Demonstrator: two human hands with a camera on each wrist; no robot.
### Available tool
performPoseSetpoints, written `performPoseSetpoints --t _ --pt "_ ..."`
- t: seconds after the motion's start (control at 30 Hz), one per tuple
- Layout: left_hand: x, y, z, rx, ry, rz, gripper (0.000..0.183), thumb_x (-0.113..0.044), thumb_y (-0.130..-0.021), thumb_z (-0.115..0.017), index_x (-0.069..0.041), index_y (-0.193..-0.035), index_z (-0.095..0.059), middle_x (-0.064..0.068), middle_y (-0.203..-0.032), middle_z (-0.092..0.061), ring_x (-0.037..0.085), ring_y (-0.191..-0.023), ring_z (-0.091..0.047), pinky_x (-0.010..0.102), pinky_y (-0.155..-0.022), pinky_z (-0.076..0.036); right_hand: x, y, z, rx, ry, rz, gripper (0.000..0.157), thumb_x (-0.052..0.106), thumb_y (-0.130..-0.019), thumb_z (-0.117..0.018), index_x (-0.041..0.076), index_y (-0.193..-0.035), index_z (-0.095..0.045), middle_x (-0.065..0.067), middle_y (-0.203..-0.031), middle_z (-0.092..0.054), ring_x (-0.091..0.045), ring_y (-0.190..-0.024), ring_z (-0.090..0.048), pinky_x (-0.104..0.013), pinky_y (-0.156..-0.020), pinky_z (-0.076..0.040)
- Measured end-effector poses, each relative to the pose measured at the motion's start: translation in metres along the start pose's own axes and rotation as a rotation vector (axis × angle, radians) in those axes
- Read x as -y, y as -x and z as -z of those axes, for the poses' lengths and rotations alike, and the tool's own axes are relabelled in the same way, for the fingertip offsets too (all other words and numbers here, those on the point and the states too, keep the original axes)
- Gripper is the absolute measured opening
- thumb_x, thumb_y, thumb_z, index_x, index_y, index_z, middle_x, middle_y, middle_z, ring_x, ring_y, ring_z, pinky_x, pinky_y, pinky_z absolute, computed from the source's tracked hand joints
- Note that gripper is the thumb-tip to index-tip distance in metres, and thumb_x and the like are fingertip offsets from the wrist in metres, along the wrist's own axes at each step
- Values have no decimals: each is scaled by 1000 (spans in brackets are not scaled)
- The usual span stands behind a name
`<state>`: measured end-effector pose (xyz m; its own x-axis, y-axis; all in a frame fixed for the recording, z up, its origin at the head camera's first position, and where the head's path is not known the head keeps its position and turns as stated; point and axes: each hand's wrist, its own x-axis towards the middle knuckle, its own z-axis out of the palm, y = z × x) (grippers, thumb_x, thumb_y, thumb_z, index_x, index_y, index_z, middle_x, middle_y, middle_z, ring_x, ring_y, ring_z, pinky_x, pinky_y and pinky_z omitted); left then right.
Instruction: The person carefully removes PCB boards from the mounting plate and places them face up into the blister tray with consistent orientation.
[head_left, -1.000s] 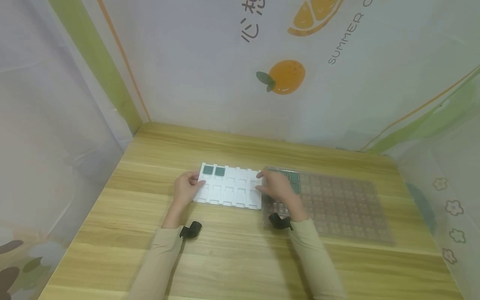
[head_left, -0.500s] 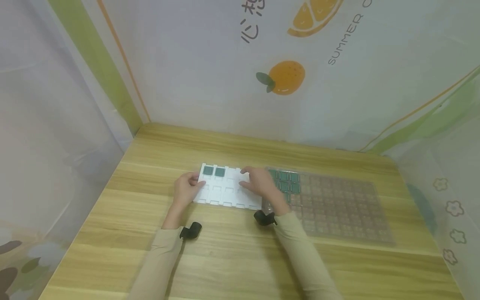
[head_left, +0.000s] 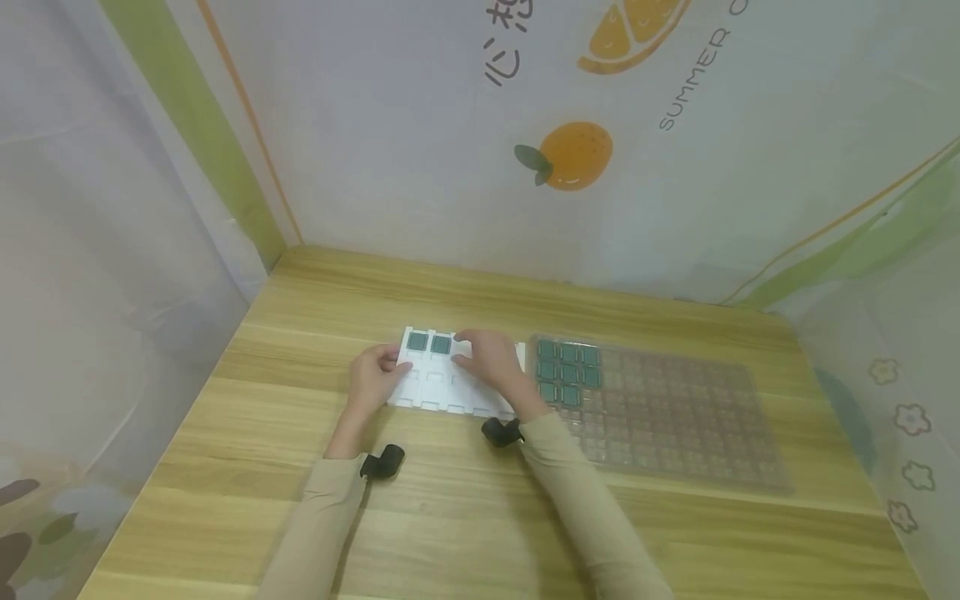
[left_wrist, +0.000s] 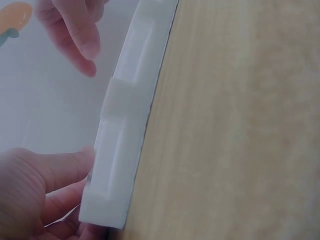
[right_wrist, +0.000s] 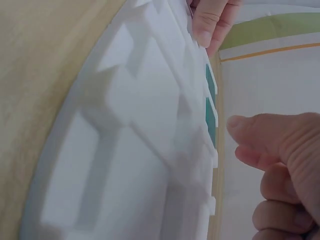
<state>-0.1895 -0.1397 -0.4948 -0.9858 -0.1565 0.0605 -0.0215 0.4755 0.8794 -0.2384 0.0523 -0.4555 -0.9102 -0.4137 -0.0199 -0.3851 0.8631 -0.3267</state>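
A white plastic tray [head_left: 422, 393] with shallow pockets lies on the table, two green square chips [head_left: 441, 344] in its far left pockets. My left hand [head_left: 369, 379] grips the tray's left edge, thumb on top; the left wrist view shows that thumb at the rim. Over the tray, my right hand [head_left: 489, 360] has its thumb and forefinger apart, just right of the second chip. Nothing shows between those fingers in the right wrist view [right_wrist: 280, 160], where the other fingers are curled. The right hand hides part of the tray's pockets.
To the right, beside the white tray, lies a large clear plastic tray [head_left: 675, 408] with many pockets. Several green chips [head_left: 569, 372] fill its far left corner. A printed curtain [head_left: 390, 167] hangs behind the wooden table [head_left: 420, 525].
My right hand has moved left from the clear tray's near side across the white tray to the second chip, uncovering green chips in the clear tray. The left hand keeps its grip.
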Motion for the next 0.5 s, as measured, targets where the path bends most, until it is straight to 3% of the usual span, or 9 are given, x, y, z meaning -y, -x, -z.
performPoseSetpoints --t 0.03,0.13,0.27,0.5 --pt "0 0 0 -2 -2 3 32 -2 -81 -69 10 -110 -62 25 -98 -65 34 -84 -61 42 -75 -52 1 -1 0 1 -7 -2 33 28 -87 -67 12 -115 -66 -4 -102 -70 -14 -64 -51 -21 -48 -37" --pt "0 -1 -1 -10 -5 0 32 -2 -81 -69 10 -110 -62 25 -97 -65 34 -84 -61 41 -74 -52 4 -3 0 5 -30 -8 33 27 -87 -67 12 -116 -66 -5 -95 -71 -13 -59 -46 -20 -45 -31" --pt "1 -1 -1 -13 -8 -5 31 -2 -81 -70 10 -109 -62 25 -96 -65 34 -82 -61 40 -72 -52 6 -6 -1 12 -32 -19 33 28 -87 -67 12 -116 -66 -5 -100 -70 -14 -67 -53 -21 -51 -39" --pt "2 -1 -1 -5 -5 -12 32 -2 -81 -70 10 -109 -62 25 -96 -65 34 -83 -62 42 -73 -52 8 -10 -5 23 -35 -38 33 27 -87 -67 11 -116 -65 -5 -114 -66 -22 -95 -63 -31 -74 -51"
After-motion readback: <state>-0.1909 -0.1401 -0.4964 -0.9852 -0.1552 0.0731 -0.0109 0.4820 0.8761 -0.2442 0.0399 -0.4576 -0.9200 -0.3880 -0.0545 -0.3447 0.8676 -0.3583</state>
